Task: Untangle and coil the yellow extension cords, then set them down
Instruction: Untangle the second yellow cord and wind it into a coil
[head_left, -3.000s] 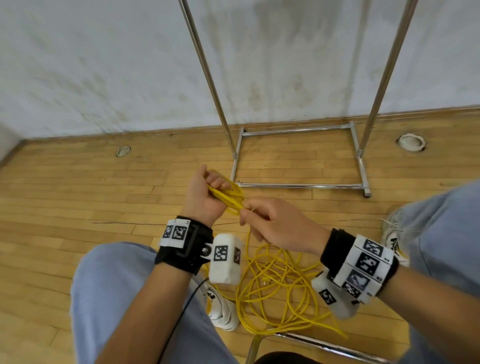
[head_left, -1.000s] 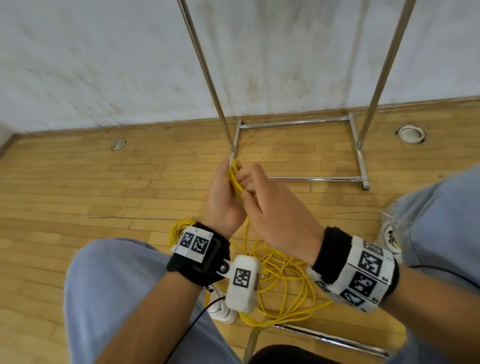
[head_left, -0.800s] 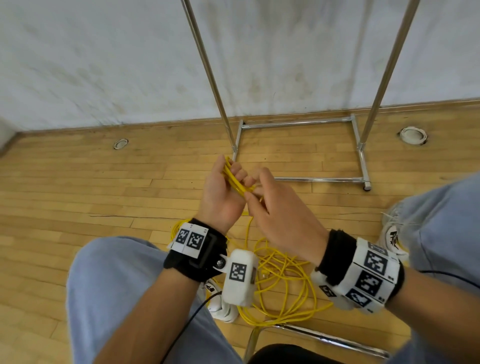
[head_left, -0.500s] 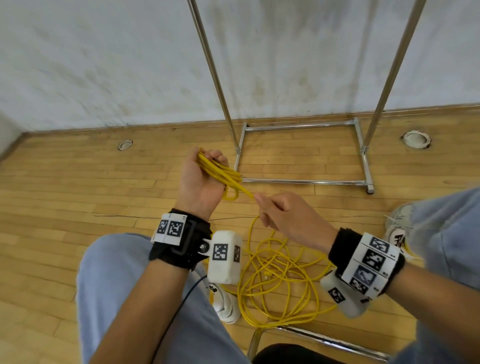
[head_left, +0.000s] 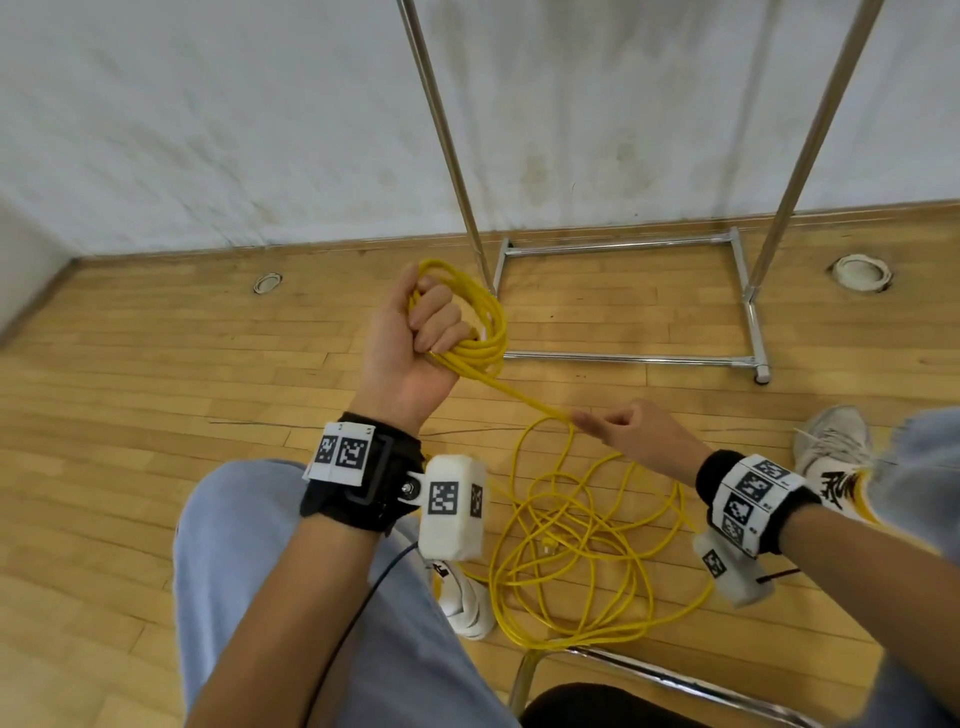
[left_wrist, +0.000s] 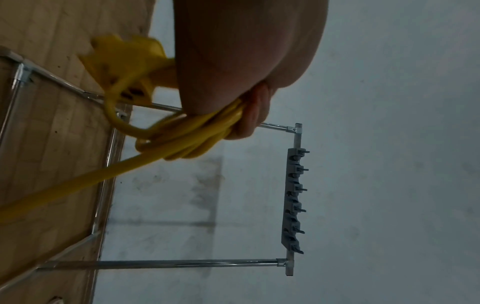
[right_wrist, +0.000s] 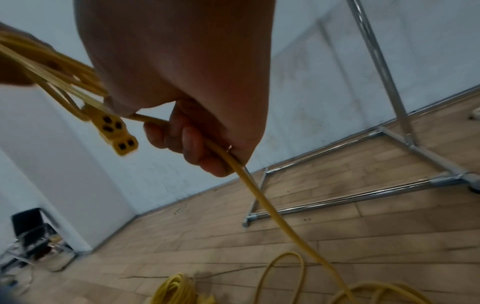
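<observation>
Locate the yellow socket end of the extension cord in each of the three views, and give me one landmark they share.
Head: not visible; the left hand and its coil hide it.
Left wrist: upper left, blurred, the socket end hangs beside the palm.
Right wrist: left of centre, its slots facing the camera, just left of the right hand.
Shared landmark: the chrome rack base on the wooden floor.

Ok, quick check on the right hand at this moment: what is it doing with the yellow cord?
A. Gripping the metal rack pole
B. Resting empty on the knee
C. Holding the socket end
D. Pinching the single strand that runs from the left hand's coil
D. The right hand pinches a single strand that runs up to the coil held in the left hand, while the loose tangle lies on the floor below.
</observation>
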